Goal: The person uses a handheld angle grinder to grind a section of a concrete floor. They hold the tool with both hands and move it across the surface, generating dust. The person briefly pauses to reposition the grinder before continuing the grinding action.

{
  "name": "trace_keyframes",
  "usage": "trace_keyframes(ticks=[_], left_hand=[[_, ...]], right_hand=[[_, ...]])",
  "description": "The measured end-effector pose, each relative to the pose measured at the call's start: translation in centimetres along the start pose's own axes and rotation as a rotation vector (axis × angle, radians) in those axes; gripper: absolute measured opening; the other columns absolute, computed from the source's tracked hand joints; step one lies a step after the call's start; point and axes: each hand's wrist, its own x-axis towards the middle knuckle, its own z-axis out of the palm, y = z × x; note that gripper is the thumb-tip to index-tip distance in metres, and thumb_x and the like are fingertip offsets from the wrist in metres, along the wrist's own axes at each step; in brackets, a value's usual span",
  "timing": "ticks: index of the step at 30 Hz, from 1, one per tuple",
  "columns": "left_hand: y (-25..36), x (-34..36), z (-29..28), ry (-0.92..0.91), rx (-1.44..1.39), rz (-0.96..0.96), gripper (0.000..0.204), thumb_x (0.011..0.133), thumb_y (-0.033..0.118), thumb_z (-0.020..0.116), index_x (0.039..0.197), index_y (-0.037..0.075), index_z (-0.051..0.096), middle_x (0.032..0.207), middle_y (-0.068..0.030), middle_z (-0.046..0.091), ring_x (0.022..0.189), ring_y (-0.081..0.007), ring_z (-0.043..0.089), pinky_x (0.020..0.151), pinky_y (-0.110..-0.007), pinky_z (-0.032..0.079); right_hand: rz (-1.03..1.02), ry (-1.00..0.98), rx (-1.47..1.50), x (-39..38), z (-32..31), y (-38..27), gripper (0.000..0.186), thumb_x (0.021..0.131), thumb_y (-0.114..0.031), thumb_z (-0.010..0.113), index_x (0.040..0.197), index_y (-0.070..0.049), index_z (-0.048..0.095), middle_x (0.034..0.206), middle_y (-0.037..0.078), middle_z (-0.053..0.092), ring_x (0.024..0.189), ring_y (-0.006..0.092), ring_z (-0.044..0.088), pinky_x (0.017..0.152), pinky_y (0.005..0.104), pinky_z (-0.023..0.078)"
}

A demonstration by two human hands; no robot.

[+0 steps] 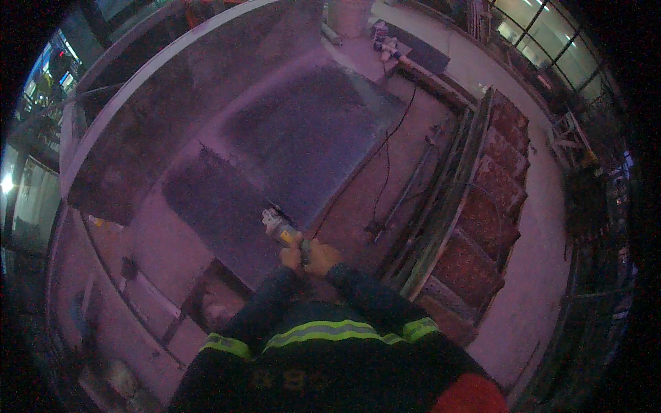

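Both my hands are closed on an angle grinder (279, 227) with a pale head and a yellow mark on its body. My left hand (292, 254) grips it near the middle, and my right hand (321, 257) holds it just behind, to the right. The grinder's head is over a large dark flat plate (303, 138), along a seam with a lighter band running up to the left. Whether the disc touches the surface I cannot tell. A dark cable (358, 170) runs from near my hands up along the plate's right edge.
To my right lie long rails (438, 206) and a stepped row of rusty perforated plates (490, 213). A tall curved wall (117, 165) rises at the left. Some small objects (385, 43) sit at the far top on a ledge. A framed window (537, 34) is at the upper right.
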Motion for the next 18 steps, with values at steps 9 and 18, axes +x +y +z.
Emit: trace_keyframes(ticks=[9, 18], left_hand=[[2.1, -2.5, 0.6, -0.097, -0.134, -0.044, 0.047, 0.081, 0.040, 0.069, 0.097, -0.004, 0.058, 0.085, -0.0101, 0.064, 0.073, -0.0197, 0.064, 0.065, -0.036, 0.051], [6.2, -2.7, 0.4, -0.041, -0.142, -0.091, 0.046, 0.080, 0.039, 0.069, 0.098, -0.002, 0.058, 0.086, -0.0076, 0.063, 0.073, -0.0186, 0.062, 0.065, -0.035, 0.050]], right_hand=[[0.011, -0.030, -0.059, -0.1, 0.1, 0.7, 0.053, 0.068, -0.029, 0.067, 0.109, -0.002, 0.047, 0.097, 0.024, 0.064, 0.090, 0.0415, 0.063, 0.078, 0.0493, 0.050], [-0.041, -0.048, -0.077, 1.5, -0.9, -0.8, 0.057, 0.067, -0.031, 0.069, 0.110, -0.001, 0.046, 0.097, 0.023, 0.063, 0.090, 0.0417, 0.063, 0.077, 0.0499, 0.051]])
